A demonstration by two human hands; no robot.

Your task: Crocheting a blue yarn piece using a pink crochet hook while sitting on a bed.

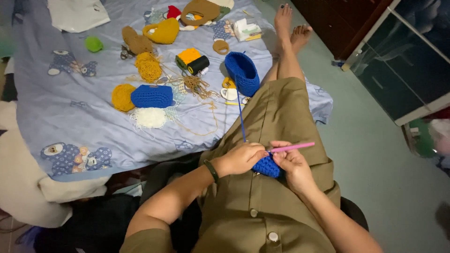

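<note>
My left hand (241, 158) pinches a small blue crochet piece (267, 166) that rests on my lap, over an olive dress. My right hand (293, 165) grips a pink crochet hook (293, 147) whose tip meets the piece between both hands. A blue yarn strand (241, 117) runs from the piece up to a blue crocheted pouch (242, 72) lying on the bed cover. A dark band sits on my left wrist.
A pale blue bed cover (61, 107) carries a blue crocheted pad (152, 96), mustard yarn balls (123, 97), white yarn (150, 117), yellow and black yarn spools (192, 61), a green ball (93, 44) and crocheted bags (161, 32). A dark glass-fronted cabinet (403, 61) stands right.
</note>
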